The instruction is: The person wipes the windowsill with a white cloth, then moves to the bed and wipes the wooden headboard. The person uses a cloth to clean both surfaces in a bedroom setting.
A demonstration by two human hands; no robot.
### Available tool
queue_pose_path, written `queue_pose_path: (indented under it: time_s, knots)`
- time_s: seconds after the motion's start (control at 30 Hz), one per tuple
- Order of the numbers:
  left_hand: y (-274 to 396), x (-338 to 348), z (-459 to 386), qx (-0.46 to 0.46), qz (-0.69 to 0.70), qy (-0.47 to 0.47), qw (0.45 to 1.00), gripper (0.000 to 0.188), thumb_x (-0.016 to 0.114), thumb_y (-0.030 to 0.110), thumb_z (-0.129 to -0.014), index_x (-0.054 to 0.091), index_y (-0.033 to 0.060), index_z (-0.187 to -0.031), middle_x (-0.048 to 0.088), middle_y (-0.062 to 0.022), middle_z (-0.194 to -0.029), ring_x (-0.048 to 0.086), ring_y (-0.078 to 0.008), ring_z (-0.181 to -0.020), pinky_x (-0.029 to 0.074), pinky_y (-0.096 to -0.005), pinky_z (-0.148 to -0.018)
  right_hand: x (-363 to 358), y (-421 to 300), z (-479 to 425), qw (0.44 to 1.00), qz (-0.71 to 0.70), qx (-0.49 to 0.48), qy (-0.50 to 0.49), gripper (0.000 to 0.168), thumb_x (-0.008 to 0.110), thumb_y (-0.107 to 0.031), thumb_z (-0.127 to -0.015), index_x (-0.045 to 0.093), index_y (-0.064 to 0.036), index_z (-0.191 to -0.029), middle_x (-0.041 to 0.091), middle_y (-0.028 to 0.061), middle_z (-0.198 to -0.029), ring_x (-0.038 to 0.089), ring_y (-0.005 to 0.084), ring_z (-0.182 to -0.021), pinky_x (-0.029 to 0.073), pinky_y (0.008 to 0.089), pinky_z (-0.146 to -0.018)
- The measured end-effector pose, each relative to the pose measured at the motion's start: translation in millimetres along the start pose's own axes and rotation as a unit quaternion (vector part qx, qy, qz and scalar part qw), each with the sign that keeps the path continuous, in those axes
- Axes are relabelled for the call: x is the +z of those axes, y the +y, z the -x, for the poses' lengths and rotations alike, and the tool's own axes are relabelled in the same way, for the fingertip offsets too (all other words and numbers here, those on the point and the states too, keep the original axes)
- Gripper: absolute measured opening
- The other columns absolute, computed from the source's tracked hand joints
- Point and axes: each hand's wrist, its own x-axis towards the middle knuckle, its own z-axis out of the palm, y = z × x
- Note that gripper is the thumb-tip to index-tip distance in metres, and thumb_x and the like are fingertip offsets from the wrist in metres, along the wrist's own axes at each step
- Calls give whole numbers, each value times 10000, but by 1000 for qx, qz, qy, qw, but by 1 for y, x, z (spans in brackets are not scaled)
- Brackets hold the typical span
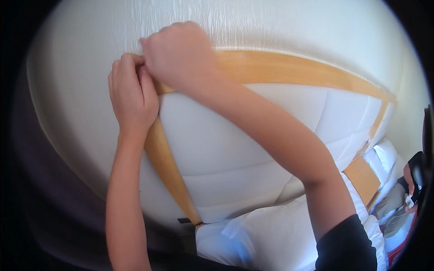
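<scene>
At the upper left corner of a wood-framed headboard (268, 66), both of my hands come together against the wall. My left hand (132, 91) is bent around that corner, thumb and forefinger close together beside the right hand. Just above and to its right, my right hand (179, 50) is curled with the knuckles up and slightly blurred. The fingertips of both hands are largely hidden, so anything between them cannot be seen. White padded panels (230, 135) fill the headboard, and its left wooden upright (171, 172) runs down below my left hand.
Patterned pale wallpaper (237, 20) rises above the headboard. White bedding (281, 230) lies below it. A wooden bedside table (362, 181) stands at right, with another person (390, 206) beyond, holding something white. A dark wall plate (184, 220) sits low beside the upright.
</scene>
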Motion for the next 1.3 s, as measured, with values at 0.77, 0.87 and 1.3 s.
queue_pose_path:
  time_s: [0.77,0.87,1.3]
  knots:
    - [-7,-3,-2,15,28,-20,999,148,469,24,-1001,605,-1,-1054,690,-121,-1055,625,-238,-954,478,-349,-919,-101,142,90,984,100,143,20,437,585,-354,-1018,678,-34,-735,651,162,-700,615,383,-683,481,487,-644]
    - [-9,2,-1,5,54,-6,999,110,507,49,-971,606,40,-1017,686,-85,-1023,597,-264,-925,450,-379,-910,-117,168,105,978,118,173,8,442,583,-355,-1014,674,-39,-718,652,156,-693,618,377,-671,488,484,-639]
    - [-10,-1,1,-6,45,-42,998,166,442,9,-1030,597,-19,-1081,700,-137,-1101,645,-195,-1009,492,-321,-959,-181,307,186,978,84,185,42,431,583,-278,-1056,581,24,-749,558,148,-638,495,274,-563,427,391,-577]
